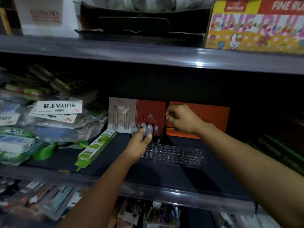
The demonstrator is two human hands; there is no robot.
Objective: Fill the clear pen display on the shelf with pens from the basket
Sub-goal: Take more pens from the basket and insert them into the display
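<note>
Pinching one pen (pixel 162 131) near its top, the right hand (pixel 181 118) holds it steeply tilted, tip directly below the grip over the clear pen display (pixel 181 156); the left hand (pixel 141 139) clasps a spare pen bundle (pixel 147 129).

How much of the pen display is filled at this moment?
Done: a few pens stand at the clear display's left end. In hand: the left hand grips a bundle of pens; the right hand lowers one pen. Left: most holes are empty.

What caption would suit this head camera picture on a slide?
Left hand holds a bunch of pens while the right hand lowers one pen into the clear pen display.
</note>
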